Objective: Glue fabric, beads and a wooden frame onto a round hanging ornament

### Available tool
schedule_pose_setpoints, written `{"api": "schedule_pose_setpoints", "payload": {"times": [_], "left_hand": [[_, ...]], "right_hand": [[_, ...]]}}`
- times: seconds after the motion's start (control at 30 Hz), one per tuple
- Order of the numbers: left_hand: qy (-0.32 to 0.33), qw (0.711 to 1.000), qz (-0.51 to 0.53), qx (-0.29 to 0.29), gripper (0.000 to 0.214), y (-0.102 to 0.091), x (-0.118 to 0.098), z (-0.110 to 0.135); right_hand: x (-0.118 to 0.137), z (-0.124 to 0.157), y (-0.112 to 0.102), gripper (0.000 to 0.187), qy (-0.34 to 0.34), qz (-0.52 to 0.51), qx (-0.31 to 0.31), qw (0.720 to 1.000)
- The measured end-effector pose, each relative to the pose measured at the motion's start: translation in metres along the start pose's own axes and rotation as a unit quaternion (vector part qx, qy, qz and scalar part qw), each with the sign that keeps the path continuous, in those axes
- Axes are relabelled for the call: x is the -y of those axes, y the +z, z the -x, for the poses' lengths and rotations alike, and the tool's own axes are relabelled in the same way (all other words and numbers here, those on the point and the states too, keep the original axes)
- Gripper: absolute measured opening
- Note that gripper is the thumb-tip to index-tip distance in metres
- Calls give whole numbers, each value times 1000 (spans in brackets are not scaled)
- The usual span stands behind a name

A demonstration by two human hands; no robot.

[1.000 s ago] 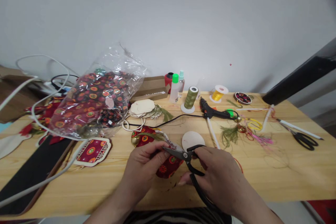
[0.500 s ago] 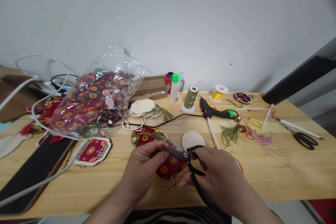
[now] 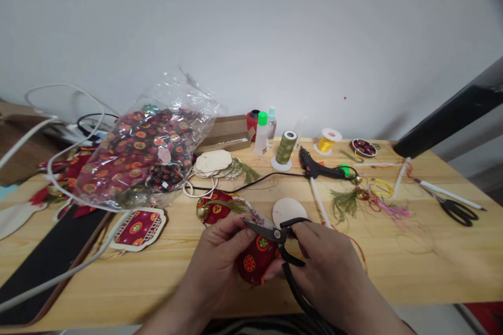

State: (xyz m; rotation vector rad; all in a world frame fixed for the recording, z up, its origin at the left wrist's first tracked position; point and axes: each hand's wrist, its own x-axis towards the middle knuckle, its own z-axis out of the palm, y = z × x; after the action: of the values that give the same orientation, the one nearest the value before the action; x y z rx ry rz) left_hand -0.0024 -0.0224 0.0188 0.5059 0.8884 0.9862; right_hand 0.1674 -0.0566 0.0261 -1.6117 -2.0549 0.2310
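My left hand (image 3: 220, 251) pinches the upper edge of a dark red patterned fabric piece (image 3: 251, 261) between thumb and fingers. Black-handled scissors (image 3: 278, 233) are in my right hand (image 3: 326, 261), their blades pointing left across the top of the fabric to my left fingertips. My right thumb rests by the fabric's right side. Just behind the blades lies a round pale wooden disc (image 3: 288, 212). Another red patterned piece with a gold bell (image 3: 214, 207) sits beyond my left hand. Whether the blades are cutting is hard to make out.
A clear plastic bag of patterned fabric (image 3: 137, 152) fills the left. A glue gun (image 3: 320, 168), a green thread spool (image 3: 286, 149) and a yellow spool (image 3: 327, 141) stand behind. To the right are tassels (image 3: 346, 204) and a second pair of scissors (image 3: 456, 209). A white cable (image 3: 78, 272) crosses the left.
The fabric's lower part has swung down and slightly right, nearer my right thumb. The scissors stay at nearly the same place. The camera view has shifted slightly.
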Motion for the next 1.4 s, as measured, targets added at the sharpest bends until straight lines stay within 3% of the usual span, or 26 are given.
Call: {"api": "schedule_pose_setpoints", "payload": {"times": [0.13,0.37,0.53,0.9,1.4], "left_hand": [[-30,999,11,14,18,1,1,2],[64,995,-69,-19,14,-1,-5,2],[17,999,-43,1,15,0,-8,4],[-3,998,-36,-48,25,1,-9,2],[16,997,-34,-72,34,0,-8,-1]], "right_hand": [[-2,0,5,11,-9,29,-28,999],[1,-3,0,13,-5,3,4,1000],[3,-3,-2,8,6,-5,12,1000],[2,-3,-1,9,10,14,12,1000],[-2,-2,5,12,-5,22,-5,1000]]}}
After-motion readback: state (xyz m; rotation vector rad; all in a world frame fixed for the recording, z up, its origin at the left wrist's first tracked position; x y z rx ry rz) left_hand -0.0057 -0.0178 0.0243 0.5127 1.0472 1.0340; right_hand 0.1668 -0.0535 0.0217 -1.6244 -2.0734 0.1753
